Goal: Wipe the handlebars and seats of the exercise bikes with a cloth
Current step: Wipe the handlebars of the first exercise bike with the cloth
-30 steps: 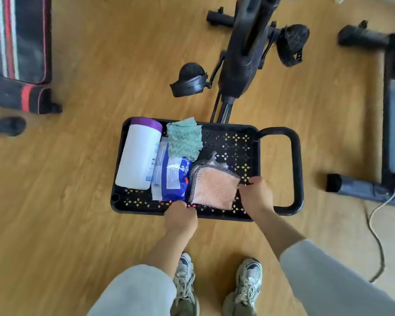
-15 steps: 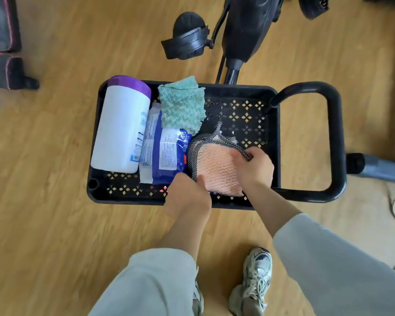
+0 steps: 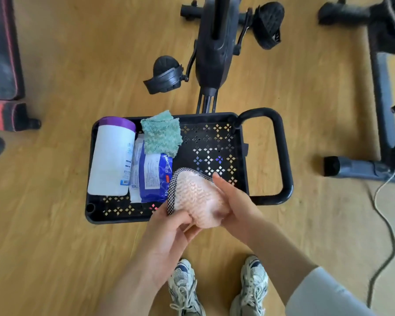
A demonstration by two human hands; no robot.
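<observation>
A pink cloth with a dark mesh edge (image 3: 197, 197) is lifted just above the near right part of the black perforated tray (image 3: 214, 142). My left hand (image 3: 169, 233) grips its lower edge from below. My right hand (image 3: 235, 210) holds its right side with fingers curled round it. A green cloth (image 3: 161, 134) lies folded at the tray's far edge. The black exercise bike (image 3: 214, 46) stands just beyond the tray, with only its frame and pedals in view; handlebars and seat are out of sight.
In the tray lie a white canister with a purple lid (image 3: 112, 156) and a blue wipes pack (image 3: 152, 176). A second bike's base (image 3: 379, 92) and a white cable (image 3: 388, 201) are at right. A black-and-red bench (image 3: 2, 65) sits at left. My shoes (image 3: 217, 286) are below.
Both hands have lifted the pink cloth out of the tray and drawn it toward me, bunching it between them. The view has tilted back up, showing more of the bike.
</observation>
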